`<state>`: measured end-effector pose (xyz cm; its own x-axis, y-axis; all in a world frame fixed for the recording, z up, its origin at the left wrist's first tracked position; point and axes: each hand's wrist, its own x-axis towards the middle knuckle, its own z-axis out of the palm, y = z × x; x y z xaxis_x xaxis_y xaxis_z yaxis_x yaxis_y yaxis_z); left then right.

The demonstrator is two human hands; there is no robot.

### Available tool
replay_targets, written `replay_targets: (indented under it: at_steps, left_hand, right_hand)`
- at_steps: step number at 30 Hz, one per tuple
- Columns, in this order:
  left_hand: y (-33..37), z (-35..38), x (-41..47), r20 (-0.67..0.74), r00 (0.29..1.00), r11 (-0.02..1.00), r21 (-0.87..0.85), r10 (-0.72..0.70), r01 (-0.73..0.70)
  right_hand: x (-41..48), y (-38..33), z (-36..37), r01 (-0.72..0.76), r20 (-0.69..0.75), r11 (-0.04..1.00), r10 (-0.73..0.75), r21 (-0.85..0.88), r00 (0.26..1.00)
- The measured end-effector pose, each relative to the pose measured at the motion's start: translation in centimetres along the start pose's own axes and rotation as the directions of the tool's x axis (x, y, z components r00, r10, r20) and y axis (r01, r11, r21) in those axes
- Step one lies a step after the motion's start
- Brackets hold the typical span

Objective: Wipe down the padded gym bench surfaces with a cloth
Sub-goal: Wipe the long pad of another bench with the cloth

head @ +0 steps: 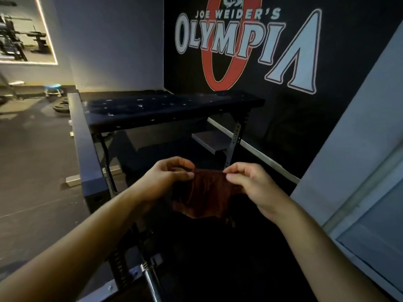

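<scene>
A dark red cloth (pixel 206 195) hangs stretched between my two hands in the lower middle of the view. My left hand (pixel 168 177) pinches its top left corner and my right hand (pixel 250 186) pinches the top right corner. Beyond them, further back, a black padded bench pad (pixel 172 106) lies flat on a dark metal frame, its worn surface speckled with pale spots. A smaller dark pad (pixel 210 141) sits lower, under the bench's right side. Both hands are in the air, well short of the bench.
A thick black frame beam (pixel 84 144) runs along the left toward me. A chrome bar end (pixel 150 277) and spring sit below my left forearm. Weight plates (pixel 62 105) and a blue stool (pixel 53 88) lie on the floor far left. A dark logo wall stands behind, and a pale panel (pixel 359 149) at the right.
</scene>
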<state>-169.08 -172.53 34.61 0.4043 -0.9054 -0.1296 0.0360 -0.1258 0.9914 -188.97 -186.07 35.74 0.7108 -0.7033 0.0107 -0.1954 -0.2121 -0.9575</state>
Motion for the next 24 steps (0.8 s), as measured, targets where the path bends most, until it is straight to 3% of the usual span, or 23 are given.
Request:
replay_targets:
  at_steps: [5, 7, 9, 11, 13, 15, 20, 24]
  left_hand:
    - [0.0, 0.0, 6.4, -0.079, 0.996, 0.991, -0.129, 0.029, -0.039]
    - [-0.7, 1.1, 9.0, -0.255, 0.963, 0.996, 0.015, 0.092, -0.092]
    - [-1.4, 2.7, 11.1, -0.418, 0.873, 0.961, 0.217, 0.250, -0.171]
    - [-1.6, 5.0, 13.2, -0.362, 0.866, 0.929, 0.269, 0.344, -0.256]
    - [-1.5, 7.7, 15.9, -0.271, 0.920, 0.943, 0.256, 0.282, -0.214]
    - [-1.7, 9.8, 19.4, -0.291, 0.924, 0.941, 0.299, 0.248, -0.158]
    - [-1.1, 12.7, 27.0, -0.508, 0.786, 0.916, 0.358, 0.353, -0.180]
    - [0.4, 11.4, 31.7, -0.580, 0.762, 0.954, 0.243, 0.288, -0.176]
  right_hand:
    - [8.1, 0.5, -2.9, -0.127, 0.243, 0.949, 0.055, 0.290, 0.968]
    - [11.8, 1.1, -3.5, -0.142, 0.258, 0.934, 0.056, 0.329, 0.965]
    - [15.7, 2.2, -4.4, -0.131, 0.252, 0.940, 0.050, 0.314, 0.966]
    - [19.9, 3.5, -5.5, -0.120, 0.264, 0.952, 0.043, 0.283, 0.964]
    - [23.8, 4.8, -7.0, -0.157, 0.298, 0.945, 0.067, 0.288, 0.952]
    - [27.4, 6.0, -8.7, -0.211, 0.318, 0.924, 0.106, 0.318, 0.942]
    - [34.7, 7.6, -12.2, -0.213, 0.329, 0.922, 0.102, 0.323, 0.939]
    - [38.7, 8.2, -14.1, -0.195, 0.471, 0.936, 0.036, 0.294, 0.882]
